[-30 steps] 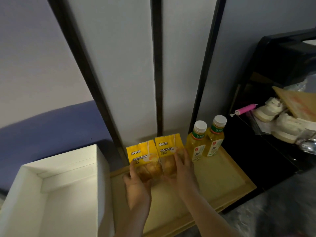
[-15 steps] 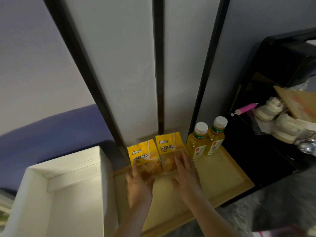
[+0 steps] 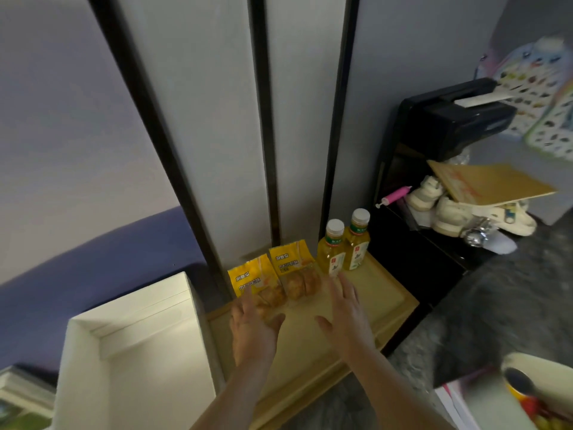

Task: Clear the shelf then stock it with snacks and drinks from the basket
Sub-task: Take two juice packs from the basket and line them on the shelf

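Two yellow snack packets lean side by side against the wall panel at the back of the pale wooden shelf (image 3: 381,293): the left packet (image 3: 252,279) and the right packet (image 3: 293,268), with two yellow drink bottles (image 3: 342,246) standing upright just to their right. The left hand (image 3: 252,330) is spread, its fingertips over the lower edge of the left packet; whether they touch it cannot be told. The right hand (image 3: 345,311) is open and flat, clear of the right packet and near the base of the bottles, holding nothing. The step in hand looks like settling the packets into a neat row. To do it well, nudge each packet by its lower edge so it keeps leaning on the wall rather than sliding flat, and keep the right hand from knocking the bottles. More stock appears to wait in the basket (image 3: 545,395) at the lower right, beyond the shelf.
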`<state>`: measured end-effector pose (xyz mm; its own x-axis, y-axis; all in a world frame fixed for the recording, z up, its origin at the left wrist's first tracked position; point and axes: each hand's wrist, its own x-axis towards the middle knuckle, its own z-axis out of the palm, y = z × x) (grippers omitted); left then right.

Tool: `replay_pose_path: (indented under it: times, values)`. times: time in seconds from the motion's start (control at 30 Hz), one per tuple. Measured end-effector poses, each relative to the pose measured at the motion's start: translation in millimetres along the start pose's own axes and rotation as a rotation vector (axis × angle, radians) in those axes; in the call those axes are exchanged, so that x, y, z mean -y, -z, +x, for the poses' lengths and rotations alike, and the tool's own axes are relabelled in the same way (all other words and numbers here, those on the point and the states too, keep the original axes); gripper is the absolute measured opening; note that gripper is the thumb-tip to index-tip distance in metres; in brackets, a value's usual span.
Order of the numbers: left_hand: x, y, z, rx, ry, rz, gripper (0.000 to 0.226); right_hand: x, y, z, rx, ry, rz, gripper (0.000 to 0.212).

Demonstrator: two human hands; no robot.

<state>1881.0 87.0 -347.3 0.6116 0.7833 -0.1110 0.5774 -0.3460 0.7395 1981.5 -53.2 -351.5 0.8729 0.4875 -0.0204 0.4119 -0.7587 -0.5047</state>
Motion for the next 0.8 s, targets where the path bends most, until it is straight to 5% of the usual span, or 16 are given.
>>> replay_pose_path:
  times: [0.13,0.43,0.8]
  values:
    - [-5.1,31.1,-21.1,0.118,-0.216,-0.033,0.095,1.0,24.2,-42.1,-0.098,-0.13,0.181,0.096]
    - [16.8,122.5,-77.5,0.202,-0.525,0.276,0.089,-31.6,74.3,-193.2,-0.092,-0.287,-0.145,0.098]
    - [98.5,223.6,-208.9,0.099,-0.468,0.325,0.087,-23.0,107.6,-389.2,-0.156,-0.327,-0.256,0.095]
